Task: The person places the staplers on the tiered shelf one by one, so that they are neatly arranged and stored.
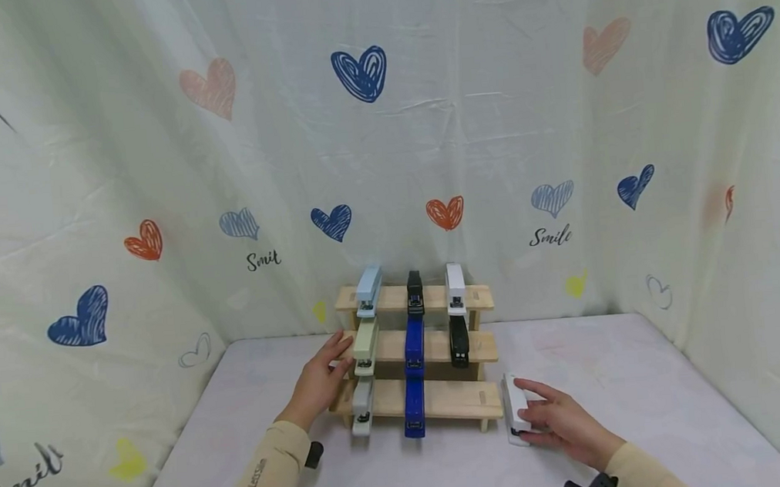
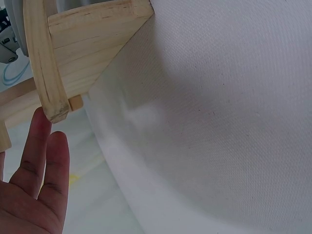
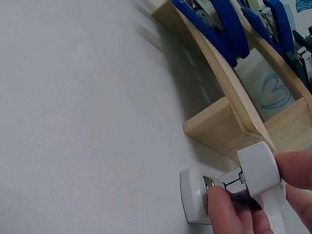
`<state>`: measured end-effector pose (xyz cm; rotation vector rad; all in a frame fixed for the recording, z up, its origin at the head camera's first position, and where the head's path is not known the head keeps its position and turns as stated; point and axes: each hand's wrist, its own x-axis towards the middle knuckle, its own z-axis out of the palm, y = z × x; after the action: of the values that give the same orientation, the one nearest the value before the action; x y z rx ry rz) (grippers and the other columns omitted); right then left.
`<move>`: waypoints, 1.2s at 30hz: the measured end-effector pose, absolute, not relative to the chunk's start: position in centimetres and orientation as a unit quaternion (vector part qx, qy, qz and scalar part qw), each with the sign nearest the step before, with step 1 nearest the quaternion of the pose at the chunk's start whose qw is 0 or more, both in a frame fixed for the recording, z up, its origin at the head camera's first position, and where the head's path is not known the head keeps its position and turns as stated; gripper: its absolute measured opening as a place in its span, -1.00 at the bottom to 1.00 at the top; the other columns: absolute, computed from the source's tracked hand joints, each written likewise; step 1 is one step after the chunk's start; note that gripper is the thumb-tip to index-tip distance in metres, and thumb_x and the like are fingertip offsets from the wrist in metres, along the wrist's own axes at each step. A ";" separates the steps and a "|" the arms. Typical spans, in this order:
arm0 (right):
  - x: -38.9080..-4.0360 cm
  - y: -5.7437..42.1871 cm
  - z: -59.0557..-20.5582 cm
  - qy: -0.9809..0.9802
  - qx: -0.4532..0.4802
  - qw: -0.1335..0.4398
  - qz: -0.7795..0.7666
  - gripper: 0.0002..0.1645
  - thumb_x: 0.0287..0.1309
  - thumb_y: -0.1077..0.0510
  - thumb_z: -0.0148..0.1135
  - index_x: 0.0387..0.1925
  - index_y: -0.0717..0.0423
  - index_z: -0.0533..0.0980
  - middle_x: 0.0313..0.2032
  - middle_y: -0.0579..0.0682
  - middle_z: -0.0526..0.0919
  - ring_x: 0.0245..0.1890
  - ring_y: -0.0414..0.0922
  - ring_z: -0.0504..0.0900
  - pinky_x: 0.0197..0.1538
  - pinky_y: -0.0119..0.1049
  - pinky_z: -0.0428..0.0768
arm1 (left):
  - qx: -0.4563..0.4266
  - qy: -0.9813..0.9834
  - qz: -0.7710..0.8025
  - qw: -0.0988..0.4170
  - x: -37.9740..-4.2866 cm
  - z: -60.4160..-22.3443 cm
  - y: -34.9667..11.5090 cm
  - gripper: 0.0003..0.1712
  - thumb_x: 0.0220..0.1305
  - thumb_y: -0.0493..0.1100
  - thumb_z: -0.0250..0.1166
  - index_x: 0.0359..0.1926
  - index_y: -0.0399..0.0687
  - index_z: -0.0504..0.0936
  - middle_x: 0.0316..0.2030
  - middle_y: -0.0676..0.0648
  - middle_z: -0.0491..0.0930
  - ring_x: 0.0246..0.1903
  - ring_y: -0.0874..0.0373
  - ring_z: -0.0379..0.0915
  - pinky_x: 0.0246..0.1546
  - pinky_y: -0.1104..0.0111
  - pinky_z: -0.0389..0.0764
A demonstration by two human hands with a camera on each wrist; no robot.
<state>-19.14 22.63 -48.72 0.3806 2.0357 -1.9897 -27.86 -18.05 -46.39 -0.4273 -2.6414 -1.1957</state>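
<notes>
My right hand grips a white stapler beside the right end of a three-tier wooden rack. In the right wrist view the fingertips reach between the stapler's top arm and its base. My left hand touches the left end of the rack; its fingers are fairly straight against the wood in the left wrist view. On the left of the rack stand a light blue stapler, a pale green stapler and a grey stapler, one per tier.
Down the rack's middle are a small black stapler and two blue staplers, one above the other. On its right sit another white stapler and a black one. A heart-printed curtain hangs behind the white table.
</notes>
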 end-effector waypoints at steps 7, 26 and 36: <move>-19.1 22.7 -48.7 0.689 0.140 0.133 -0.698 -0.25 0.24 0.41 0.20 0.45 0.23 0.25 0.37 0.57 0.01 0.00 0.10 0.57 -0.04 0.07 0.66 | -0.144 -0.898 -0.404 0.104 -28.0 -46.5 -18.1 -0.49 0.45 -0.16 0.23 0.37 -0.11 0.48 0.46 -0.09 0.23 0.20 -0.12 0.44 0.05 0.06 0.56; -18.7 23.0 -49.0 0.678 0.138 0.116 -0.712 -0.26 0.27 0.39 0.17 0.45 0.25 0.21 0.34 0.50 0.08 -0.13 0.02 0.56 -0.04 0.06 0.66 | -0.149 -0.894 -0.407 0.112 -28.1 -46.5 -18.1 -0.50 0.44 -0.17 0.24 0.36 -0.11 0.49 0.45 -0.09 0.25 0.16 -0.11 0.47 0.03 0.07 0.57; -18.3 23.3 -49.2 0.676 0.115 0.114 -0.719 -0.22 0.29 0.37 0.18 0.48 0.30 0.14 0.33 0.52 0.10 -0.12 0.01 0.59 -0.01 0.05 0.65 | -0.143 -0.896 -0.406 0.108 -27.8 -46.5 -18.1 -0.50 0.44 -0.17 0.24 0.36 -0.13 0.49 0.46 -0.10 0.24 0.25 -0.13 0.38 0.06 0.05 0.56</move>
<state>-18.27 23.35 -49.16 0.3360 1.9825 -2.1082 -27.82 -18.06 -46.51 -0.4209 -2.6359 -1.1954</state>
